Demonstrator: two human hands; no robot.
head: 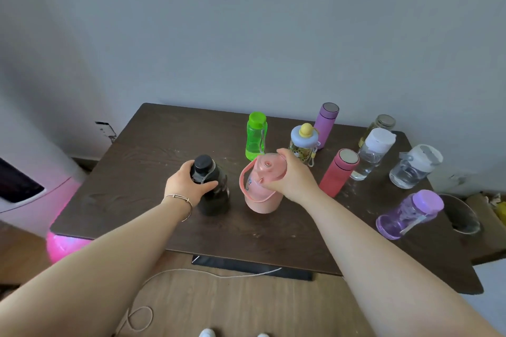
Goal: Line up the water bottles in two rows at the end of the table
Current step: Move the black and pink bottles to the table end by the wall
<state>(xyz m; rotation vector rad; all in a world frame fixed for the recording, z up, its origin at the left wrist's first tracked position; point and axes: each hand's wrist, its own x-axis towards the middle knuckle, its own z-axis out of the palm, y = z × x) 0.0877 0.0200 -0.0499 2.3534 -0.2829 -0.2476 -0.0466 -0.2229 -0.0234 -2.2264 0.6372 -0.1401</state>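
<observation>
Left hand (189, 182) fingers wrap black bottle (212, 189); right hand (293, 176) fingers hide pink bottle (261, 186) lid.

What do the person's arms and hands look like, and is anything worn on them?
Both forearms are bare, with no sleeves in view and no gloves. The left hand has a thin bracelet at the wrist: a fine band, seemingly doubled, with a small bead or clasp. The right hand and its wrist carry nothing. No rings or watch are visible on either hand.
</observation>
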